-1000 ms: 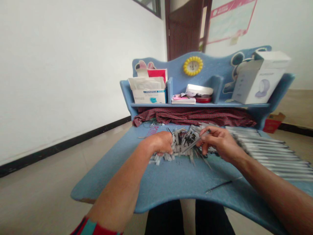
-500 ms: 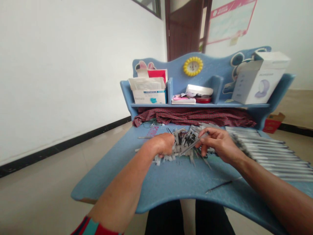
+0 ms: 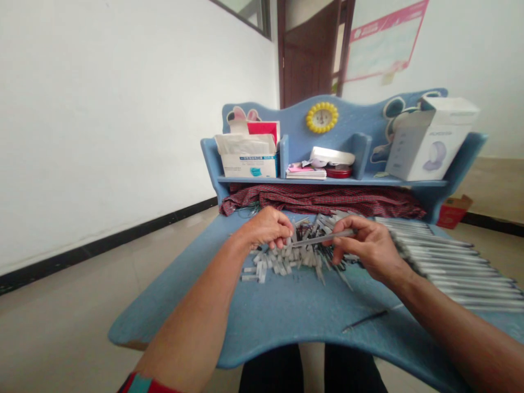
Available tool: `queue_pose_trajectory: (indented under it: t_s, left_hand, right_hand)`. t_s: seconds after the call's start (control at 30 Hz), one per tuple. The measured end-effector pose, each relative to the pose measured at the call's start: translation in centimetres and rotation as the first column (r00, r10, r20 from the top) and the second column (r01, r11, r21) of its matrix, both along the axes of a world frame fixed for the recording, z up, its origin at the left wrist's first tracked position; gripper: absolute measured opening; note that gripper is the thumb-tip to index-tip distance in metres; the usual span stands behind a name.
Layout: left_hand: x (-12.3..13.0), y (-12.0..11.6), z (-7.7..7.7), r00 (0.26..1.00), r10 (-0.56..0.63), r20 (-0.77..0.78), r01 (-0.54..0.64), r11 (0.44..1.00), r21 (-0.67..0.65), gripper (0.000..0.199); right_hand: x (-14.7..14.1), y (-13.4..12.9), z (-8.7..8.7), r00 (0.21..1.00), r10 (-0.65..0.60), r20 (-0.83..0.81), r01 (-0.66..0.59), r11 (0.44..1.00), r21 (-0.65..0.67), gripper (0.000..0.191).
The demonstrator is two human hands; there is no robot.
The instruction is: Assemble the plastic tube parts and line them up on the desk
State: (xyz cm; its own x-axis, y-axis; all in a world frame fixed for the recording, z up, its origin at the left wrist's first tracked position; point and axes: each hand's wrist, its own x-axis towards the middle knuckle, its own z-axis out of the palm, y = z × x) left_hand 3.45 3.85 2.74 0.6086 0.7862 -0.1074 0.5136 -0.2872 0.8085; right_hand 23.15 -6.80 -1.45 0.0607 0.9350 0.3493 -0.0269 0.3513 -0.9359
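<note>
My right hand [image 3: 368, 243] pinches a translucent grey pen barrel [image 3: 317, 239] between thumb and fingers, its far end pointing left. The fingertips of my left hand [image 3: 268, 229] are pressed together close to that end; whatever is between them is too small to make out. Beneath both hands spreads a pile of translucent pen caps [image 3: 280, 265], with dark slender parts mixed in. To the right of my right hand lies a row of pens [image 3: 454, 262] side by side. A single thin dark refill [image 3: 366, 319] lies near the table's front edge.
The blue table [image 3: 282, 322] has a curved front edge and a back shelf [image 3: 339, 180]. On the shelf stand a mask box [image 3: 248, 166], some papers [image 3: 306, 173], a red tin [image 3: 339, 172] and a white carton [image 3: 429, 144]. Checked cloth [image 3: 323, 199] is bunched below it.
My left hand has risen out of the pile of caps to the barrel's end. In my right hand the barrel has swung from slanting down to nearly level.
</note>
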Motion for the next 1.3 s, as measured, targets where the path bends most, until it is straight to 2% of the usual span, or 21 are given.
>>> queue_pose_trajectory:
  t_s: [0.1, 0.33, 0.83, 0.97, 1.17, 1.3]
  left_hand:
    - [0.2, -0.1, 0.0, 0.995, 0.047, 0.088, -0.043, 0.998, -0.048, 0.006]
    - [0.1, -0.2, 0.4, 0.973, 0.146, 0.177, -0.124, 0.984, -0.127, 0.004]
    - [-0.4, 0.3, 0.1, 0.947, 0.14, 0.288, -0.081, 0.975, -0.208, 0.015]
    - [-0.3, 0.3, 0.1, 0.94, 0.154, 0.305, -0.085, 0.97, -0.227, 0.015]
    - [-0.2, 0.2, -0.1, 0.938, 0.108, 0.33, -0.021, 0.966, -0.258, 0.017]
    - [-0.3, 0.5, -0.2, 0.928, 0.072, 0.366, 0.033, 0.962, -0.273, 0.019]
  right_hand:
    - [-0.2, -0.1, 0.1, 0.999, -0.047, 0.02, 0.046, 0.999, 0.005, 0.018]
    - [0.0, 0.2, 0.1, 0.992, -0.124, 0.024, 0.123, 0.992, 0.028, 0.015]
    - [0.4, 0.5, 0.2, 0.978, -0.147, -0.148, 0.156, 0.986, 0.056, 0.018]
    - [0.4, 0.5, 0.0, 0.98, -0.141, -0.141, 0.151, 0.987, 0.062, 0.017]
    - [0.6, 0.8, -0.1, 0.982, -0.119, -0.149, 0.123, 0.992, 0.022, 0.02]
    - [1.1, 0.9, 0.0, 0.981, -0.19, -0.05, 0.191, 0.982, 0.011, 0.02]
